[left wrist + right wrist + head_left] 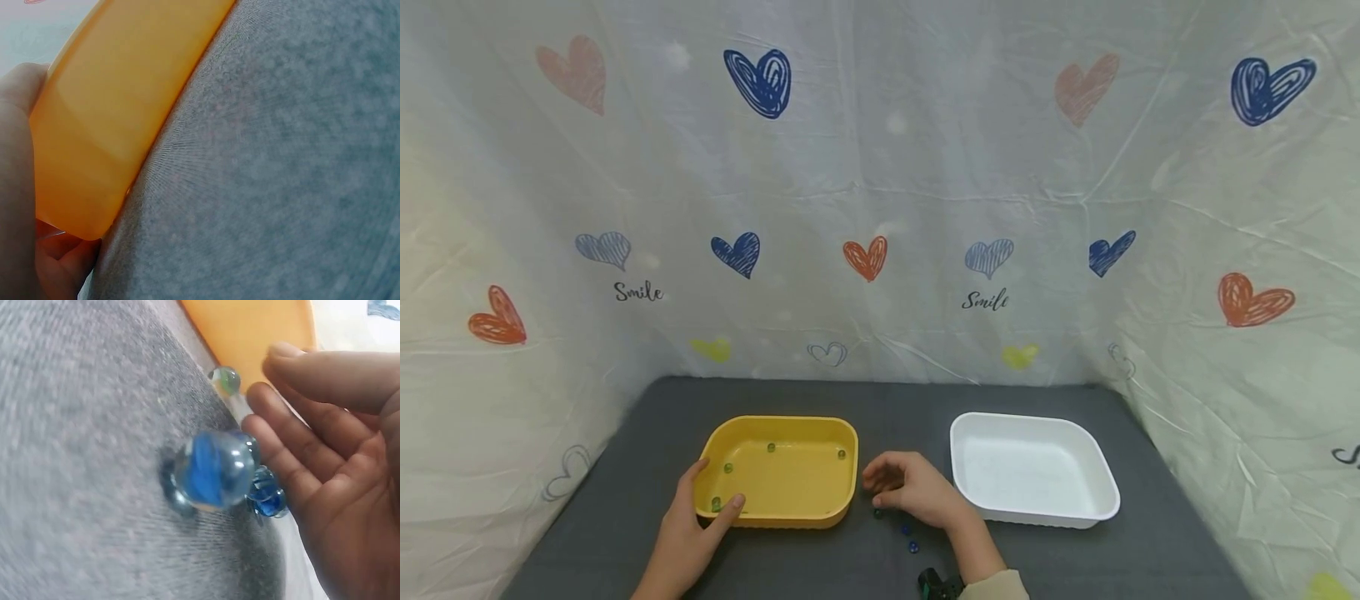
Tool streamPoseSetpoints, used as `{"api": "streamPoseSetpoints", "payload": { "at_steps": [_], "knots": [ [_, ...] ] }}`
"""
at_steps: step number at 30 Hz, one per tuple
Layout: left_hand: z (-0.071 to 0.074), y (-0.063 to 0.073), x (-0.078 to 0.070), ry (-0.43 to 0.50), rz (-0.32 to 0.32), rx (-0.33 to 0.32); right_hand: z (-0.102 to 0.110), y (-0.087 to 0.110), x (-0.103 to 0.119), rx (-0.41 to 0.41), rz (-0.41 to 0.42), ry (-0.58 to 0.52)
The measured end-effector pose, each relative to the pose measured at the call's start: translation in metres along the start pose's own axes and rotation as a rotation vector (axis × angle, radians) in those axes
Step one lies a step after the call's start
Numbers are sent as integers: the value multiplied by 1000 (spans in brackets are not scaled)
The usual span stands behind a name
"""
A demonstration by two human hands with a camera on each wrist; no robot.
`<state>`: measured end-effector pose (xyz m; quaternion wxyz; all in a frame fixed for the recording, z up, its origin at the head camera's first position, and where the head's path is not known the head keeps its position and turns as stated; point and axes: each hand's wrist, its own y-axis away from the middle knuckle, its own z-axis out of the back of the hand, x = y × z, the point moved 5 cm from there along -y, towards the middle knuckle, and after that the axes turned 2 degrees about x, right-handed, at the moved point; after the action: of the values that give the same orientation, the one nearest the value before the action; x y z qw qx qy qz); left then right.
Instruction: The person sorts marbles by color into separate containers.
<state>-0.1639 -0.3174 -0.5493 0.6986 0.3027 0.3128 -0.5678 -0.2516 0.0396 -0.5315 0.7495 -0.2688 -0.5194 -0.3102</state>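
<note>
My left hand [688,529] grips the near left corner of a yellow tray [790,521], thumb over the front rim and fingers at the left side. Several green glass marbles [728,468] lie scattered inside that tray. Just right of it hovers my right hand [917,492], fingers loosely bent and nothing between them. In the right wrist view, a clear marble with a blue swirl [209,469] is close to the camera. Beyond it are a green marble [225,381] near the fingertips and more blue marbles [269,500] beside the hand.
A white tray [1033,517] stands on the right of the dark grey cloth [797,567]. Loose marbles lie on the cloth between the two trays, near the right wrist. A pale curtain [880,167] printed with hearts hangs around the back and sides.
</note>
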Motion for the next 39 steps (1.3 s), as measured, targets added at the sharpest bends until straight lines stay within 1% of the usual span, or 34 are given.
{"api": "streamPoseSetpoints", "payload": {
  "at_steps": [8,18,26,39],
  "knots": [
    [-1,0,0,2,-3,5,-2,2,1,63,-52,31],
    [-1,0,-1,1,27,15,-4,1,1,104,-75,68],
    [0,0,-1,-4,13,15,-5,3,0,140,-80,106],
    [-1,0,-2,-3,5,11,-6,3,4,121,-87,147]
  ]
}}
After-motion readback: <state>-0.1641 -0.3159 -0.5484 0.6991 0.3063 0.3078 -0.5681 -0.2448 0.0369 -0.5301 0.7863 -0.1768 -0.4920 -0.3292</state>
